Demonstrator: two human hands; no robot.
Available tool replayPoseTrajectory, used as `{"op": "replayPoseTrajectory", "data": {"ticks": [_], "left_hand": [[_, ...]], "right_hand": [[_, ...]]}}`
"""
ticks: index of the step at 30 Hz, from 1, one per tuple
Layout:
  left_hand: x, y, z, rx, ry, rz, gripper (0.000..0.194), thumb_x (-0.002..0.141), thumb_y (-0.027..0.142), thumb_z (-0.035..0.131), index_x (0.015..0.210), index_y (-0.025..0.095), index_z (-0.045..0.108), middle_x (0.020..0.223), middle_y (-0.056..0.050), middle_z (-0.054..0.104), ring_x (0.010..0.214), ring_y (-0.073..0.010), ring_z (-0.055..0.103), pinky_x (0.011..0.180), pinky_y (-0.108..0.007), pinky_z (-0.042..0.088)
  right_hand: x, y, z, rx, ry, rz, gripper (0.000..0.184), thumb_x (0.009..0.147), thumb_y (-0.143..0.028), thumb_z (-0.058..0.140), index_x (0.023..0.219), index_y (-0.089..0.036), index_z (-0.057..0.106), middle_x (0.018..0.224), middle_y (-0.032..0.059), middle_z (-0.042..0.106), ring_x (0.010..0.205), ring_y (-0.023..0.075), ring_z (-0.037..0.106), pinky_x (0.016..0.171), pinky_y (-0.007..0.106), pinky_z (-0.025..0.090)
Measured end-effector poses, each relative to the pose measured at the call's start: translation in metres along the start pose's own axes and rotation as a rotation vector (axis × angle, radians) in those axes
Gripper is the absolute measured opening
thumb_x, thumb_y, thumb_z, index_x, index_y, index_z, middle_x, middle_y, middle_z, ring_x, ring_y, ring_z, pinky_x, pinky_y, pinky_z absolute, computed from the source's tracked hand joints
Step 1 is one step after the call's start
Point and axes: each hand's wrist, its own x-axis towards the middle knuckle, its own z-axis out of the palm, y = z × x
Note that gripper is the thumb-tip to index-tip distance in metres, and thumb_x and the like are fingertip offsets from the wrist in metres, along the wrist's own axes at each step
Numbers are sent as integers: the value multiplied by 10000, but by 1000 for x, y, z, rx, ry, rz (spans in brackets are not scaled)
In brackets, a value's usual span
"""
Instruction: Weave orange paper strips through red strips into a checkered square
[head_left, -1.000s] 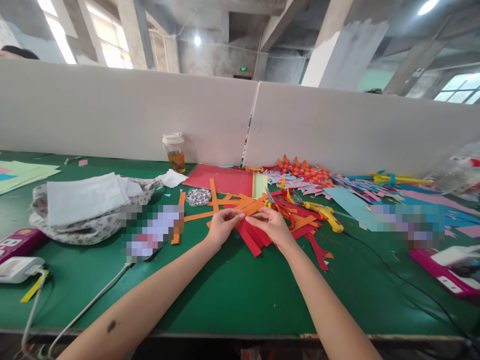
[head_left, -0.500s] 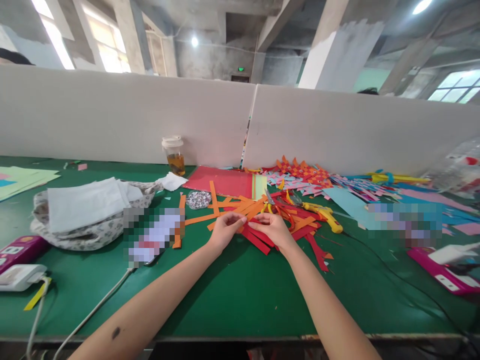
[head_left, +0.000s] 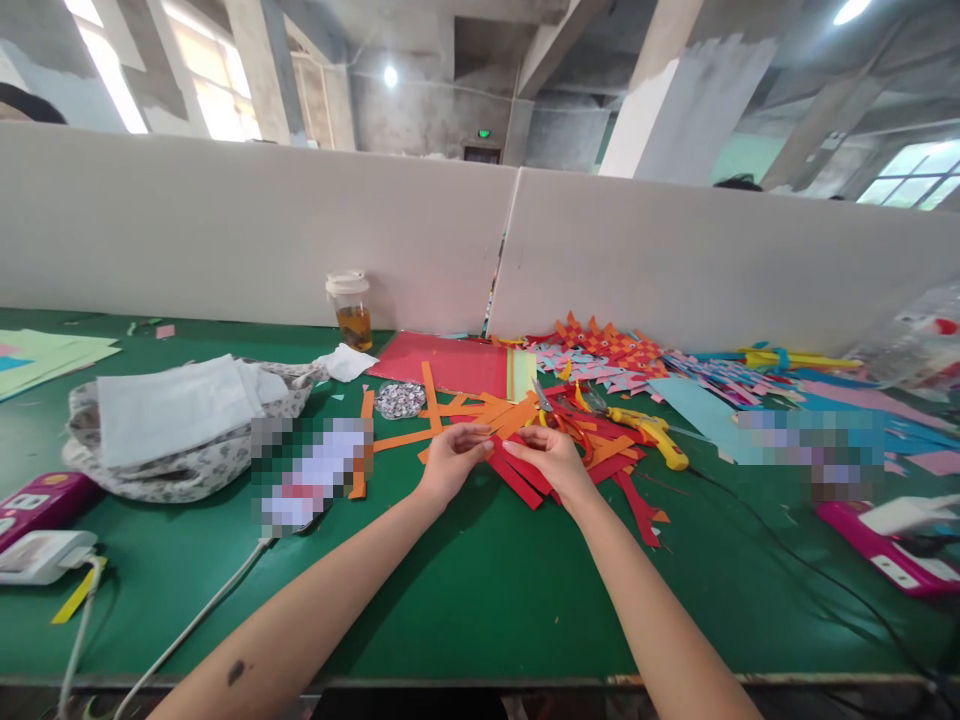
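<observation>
You are holding your left hand (head_left: 456, 458) and right hand (head_left: 553, 462) just apart above the table (head_left: 480, 600), fingertips facing, probably so both are serving one small spot. Each grip is looking narrow, thumb near fingers; I cannot tell whether a strip is sitting inside either one. The red strips (head_left: 517, 486) are lying at and below your fingertips, some slanting toward you; the orange strips (head_left: 430, 398) are lying crossed beyond and to the left, presumably spread loosely for easy picking. The yellow glue gun (head_left: 651, 432) is resting right of your right hand, likely for quick reach.

Counting, you are having two hands in view, one glue gun, one lidded cup (head_left: 351, 308) and two magenta power strips (head_left: 889, 555), one toward each side. Several strips of each colour are overlapping too much for an exact count.
</observation>
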Motion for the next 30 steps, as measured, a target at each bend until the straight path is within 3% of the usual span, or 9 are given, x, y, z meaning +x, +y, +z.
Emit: {"op": "replayPoseTrajectory", "data": {"ticks": [10,15,26,30], "left_hand": [[2,-8,-1,106,-25,-2,338,585,275,739,867,123,632,778,-73,667,731,-148,621,685,-251,494],[1,-10,-2,132,-70,-34,371,610,296,722,918,125,605,727,-54,654,639,-127,604,603,-227,474],[0,-7,1,145,-73,4,338,583,320,732,850,136,637,701,-39,655,661,-143,605,614,-234,458],[-2,-3,3,145,-84,5,298,578,371,726,740,132,656,705,-42,665,661,-145,602,638,-240,451]], "right_hand": [[-6,-3,-2,33,-59,20,417,542,-338,739,884,-167,571,786,47,660,740,197,634,686,318,494],[-8,-4,-1,24,-98,42,451,536,-325,742,915,-181,545,764,29,646,692,186,627,656,311,488],[-8,-2,-2,33,-141,22,453,537,-302,737,926,-182,539,741,15,653,717,184,631,696,307,476],[-11,-6,-2,46,-195,33,484,531,-290,741,945,-184,513,704,-1,653,680,171,629,696,307,474]]}}
